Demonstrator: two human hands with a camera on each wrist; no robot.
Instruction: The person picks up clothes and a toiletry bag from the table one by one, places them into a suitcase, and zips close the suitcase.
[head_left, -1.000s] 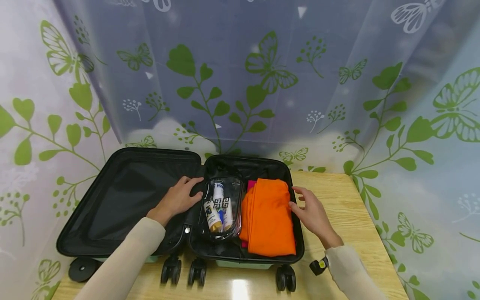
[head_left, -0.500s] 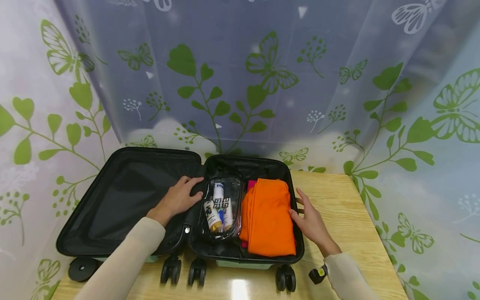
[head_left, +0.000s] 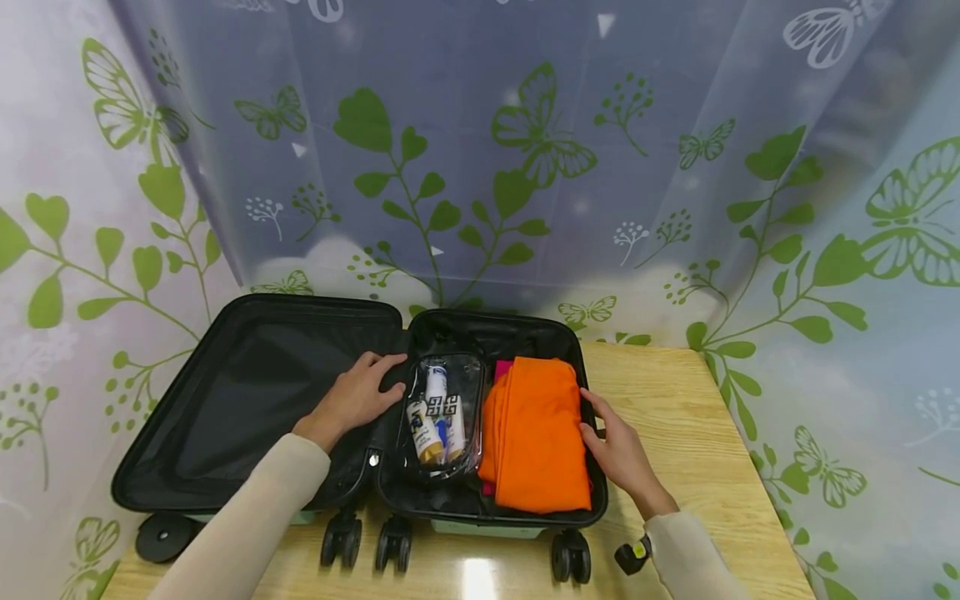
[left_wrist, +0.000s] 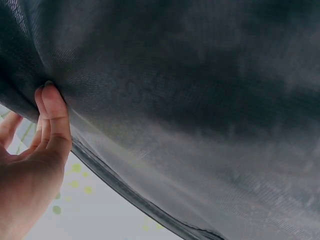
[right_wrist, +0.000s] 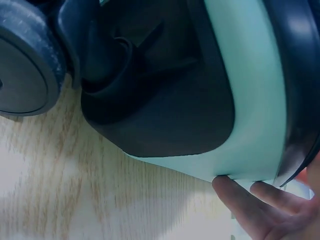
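An open suitcase (head_left: 517,518) with a mint-green shell and black lining lies spread flat. My left hand (head_left: 356,392) holds the inner edge of its left half, beside the hinge. In the left wrist view, fingertips (left_wrist: 52,97) press into the dark lining, which puckers around them. At the right half's outer rim, my right hand (head_left: 618,442) grips the wall. Its index finger and thumb lie at the rim, while other fingers (right_wrist: 230,195) touch the mint shell from outside. Inside this half are a clear toiletry pouch (head_left: 465,379) with several bottles and folded orange cloth (head_left: 543,433).
A bit of magenta cloth (head_left: 503,367) shows beside the orange one. Black wheels (head_left: 572,557) stick out toward the front of the wooden table (head_left: 675,392). A patterned curtain (head_left: 480,167) with butterflies and leaves hangs behind and at both sides.
My right hand has slid slightly along the right rim toward the front, and its index finger has come to the rim. The left hand has stayed in place.
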